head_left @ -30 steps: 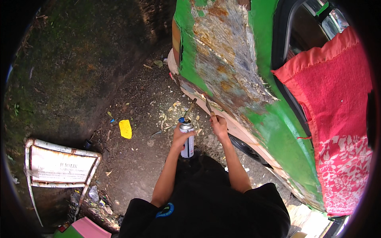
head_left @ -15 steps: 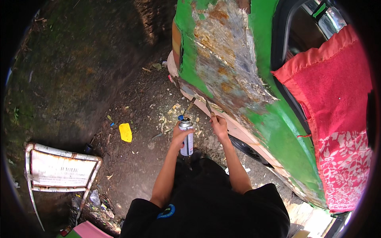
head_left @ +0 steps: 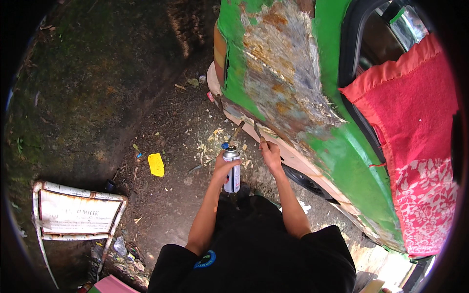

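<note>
My left hand is wrapped round a gas canister blow torch. Its blue knob and thin nozzle point up toward the car's lower edge; I cannot make out a flame. In my right hand is a scraper, gripped by its handle, its blade close to the sill. Both tools are beside the green car body. A large patch of its panel is bare, rusty and streaked with old filler. Whether the blade touches the car, I cannot tell.
A red patterned cloth hangs over the car's window at right. Pale flakes and a yellow scrap lie on the dirt. At lower left stands a rusty white metal-framed sign; litter lies beside it. A wheel shows under the car.
The view has shifted slightly, so the car and ground sit a little differently in it. Both hands keep their grips, with the torch and scraper in nearly the same place.
</note>
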{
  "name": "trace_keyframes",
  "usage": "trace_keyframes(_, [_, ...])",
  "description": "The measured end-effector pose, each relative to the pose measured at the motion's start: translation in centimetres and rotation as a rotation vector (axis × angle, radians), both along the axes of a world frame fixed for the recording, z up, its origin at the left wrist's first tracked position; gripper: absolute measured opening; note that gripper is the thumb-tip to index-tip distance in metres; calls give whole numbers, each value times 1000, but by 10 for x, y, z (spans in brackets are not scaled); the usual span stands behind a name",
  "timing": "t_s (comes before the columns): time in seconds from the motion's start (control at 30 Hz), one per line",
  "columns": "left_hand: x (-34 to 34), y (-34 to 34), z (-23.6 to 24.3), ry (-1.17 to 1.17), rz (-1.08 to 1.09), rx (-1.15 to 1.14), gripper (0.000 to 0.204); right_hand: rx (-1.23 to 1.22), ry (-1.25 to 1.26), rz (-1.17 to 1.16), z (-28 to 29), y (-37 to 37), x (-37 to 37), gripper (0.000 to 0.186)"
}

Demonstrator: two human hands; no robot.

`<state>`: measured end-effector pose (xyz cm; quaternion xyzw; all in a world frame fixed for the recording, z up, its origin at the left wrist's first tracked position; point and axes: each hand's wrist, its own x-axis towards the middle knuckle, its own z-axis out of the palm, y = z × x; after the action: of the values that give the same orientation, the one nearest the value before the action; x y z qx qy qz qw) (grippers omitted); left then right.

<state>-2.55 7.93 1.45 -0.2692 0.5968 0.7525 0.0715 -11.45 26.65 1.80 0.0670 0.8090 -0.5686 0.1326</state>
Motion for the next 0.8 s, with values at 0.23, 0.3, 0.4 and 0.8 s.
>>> trace_keyframes(0.23, [16,-4,0,18,27,-1,56,215,118,-21,6,-2,-1,47])
trace_keyframes(0.3, [29,-7,3,20,55,-26,56,249,122,-2,17,-6,-1,45])
trace_keyframes(0.4, [39,-7,26,5,92,-48,55,247,149,13,24,-19,-9,41])
trace_keyframes(0.8, [51,-20,32,72,83,-72,50,244,352,-90,17,-33,5,27])
